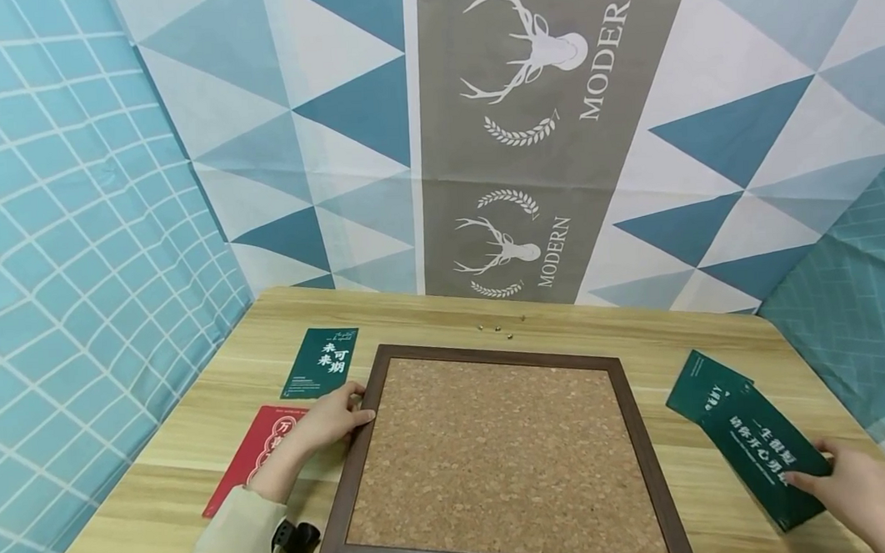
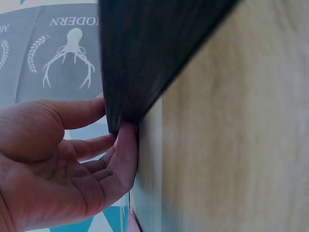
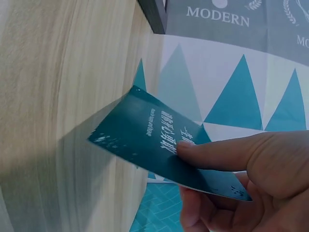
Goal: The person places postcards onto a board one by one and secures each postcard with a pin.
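Note:
A framed cork board (image 1: 497, 457) with a dark brown wooden frame lies on the table. My left hand (image 1: 333, 420) grips the frame's left side, thumb on top and fingers at its outer edge; the left wrist view shows the frame (image 2: 140, 58) between thumb and fingers. Over the table's right side, my right hand (image 1: 859, 488) pinches a green card (image 1: 767, 451) with white lettering, thumb on its printed face. In the right wrist view the held card (image 3: 145, 130) is tilted above the wood. Another green card (image 1: 707, 384) lies behind it, partly covered in the head view.
Left of the board lie a green card (image 1: 319, 362) and a red card (image 1: 245, 462), the latter partly hidden by my left forearm. Several small brass-coloured pins (image 1: 498, 329) sit behind the board. Patterned fabric (image 1: 503, 140) hangs beyond the table's back edge.

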Tool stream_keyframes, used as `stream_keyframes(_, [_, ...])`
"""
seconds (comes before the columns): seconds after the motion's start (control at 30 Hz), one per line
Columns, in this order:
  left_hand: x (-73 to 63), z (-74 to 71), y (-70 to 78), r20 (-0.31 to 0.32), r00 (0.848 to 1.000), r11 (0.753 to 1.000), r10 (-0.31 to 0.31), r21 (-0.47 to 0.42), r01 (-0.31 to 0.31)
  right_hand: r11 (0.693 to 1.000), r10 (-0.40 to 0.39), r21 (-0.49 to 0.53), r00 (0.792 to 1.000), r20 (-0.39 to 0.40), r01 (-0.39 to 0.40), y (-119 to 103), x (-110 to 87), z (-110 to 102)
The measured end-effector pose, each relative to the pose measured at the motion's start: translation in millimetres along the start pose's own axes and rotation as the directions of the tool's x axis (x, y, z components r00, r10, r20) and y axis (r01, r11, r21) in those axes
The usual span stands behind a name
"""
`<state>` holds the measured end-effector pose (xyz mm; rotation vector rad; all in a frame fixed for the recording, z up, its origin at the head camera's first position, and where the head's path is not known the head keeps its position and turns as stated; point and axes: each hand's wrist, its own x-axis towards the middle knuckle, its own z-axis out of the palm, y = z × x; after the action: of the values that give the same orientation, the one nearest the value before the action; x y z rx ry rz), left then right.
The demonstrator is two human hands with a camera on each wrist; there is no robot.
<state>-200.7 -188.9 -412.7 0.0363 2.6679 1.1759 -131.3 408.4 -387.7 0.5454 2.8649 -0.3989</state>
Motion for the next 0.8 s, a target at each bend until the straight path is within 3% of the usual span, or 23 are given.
stream_keyframes(0.33, [-1.8,-0.2,1.2,0.012,1.0,1.0,0.008,-0.025,-0.008,0.997,-0.066,0.033,0.993,-0.102,0.07,-10.0,-5.7,-6.4])
stream_keyframes(0.57, [-1.2,-0.4,0.8,0.018,1.0,0.999,0.009,-0.031,-0.008,0.998,-0.041,0.036,0.984,-0.173,0.048,-26.0,-12.7,-13.5])
stream_keyframes(0.8, [-1.2,-0.2,0.4,0.015,1.0,0.999,0.006,-0.036,-0.006,0.995,-0.098,0.001,0.955,-0.281,0.102,-38.5,-14.3,-14.8])
